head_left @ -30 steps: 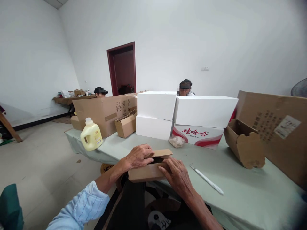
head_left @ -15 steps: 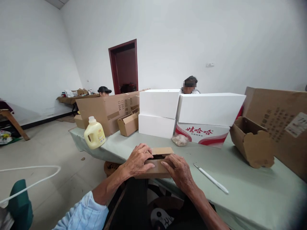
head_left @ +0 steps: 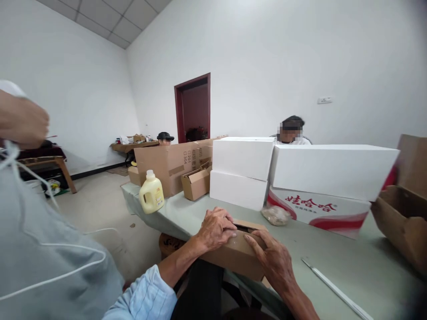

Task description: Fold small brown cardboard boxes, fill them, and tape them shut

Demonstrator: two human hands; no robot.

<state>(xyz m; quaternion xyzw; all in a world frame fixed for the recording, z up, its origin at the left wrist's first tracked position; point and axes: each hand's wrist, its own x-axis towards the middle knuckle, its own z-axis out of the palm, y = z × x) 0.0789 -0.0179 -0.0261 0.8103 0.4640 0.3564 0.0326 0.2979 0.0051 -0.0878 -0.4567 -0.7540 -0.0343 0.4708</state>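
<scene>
A small brown cardboard box [head_left: 235, 255] rests at the near edge of the green-covered table [head_left: 333, 262]. My left hand [head_left: 216, 229] lies over its top left corner with fingers curled onto the lid. My right hand [head_left: 273, 260] grips the box's right end, fingers bent over the top edge. The lid flap shows a narrow dark gap between my hands.
Two stacked white boxes [head_left: 242, 173] and a long white box [head_left: 333, 169] on a red-and-white carton [head_left: 316, 209] stand behind. A yellow bottle [head_left: 151, 193], brown cartons [head_left: 167, 162], an open box [head_left: 402, 222], a white strip [head_left: 336, 291]. A person's sleeve [head_left: 43, 253] at left; two people sit beyond.
The view swung left and nearer. A person in a grey-blue garment with a white cord came into view at the left. My hands stayed on the small box.
</scene>
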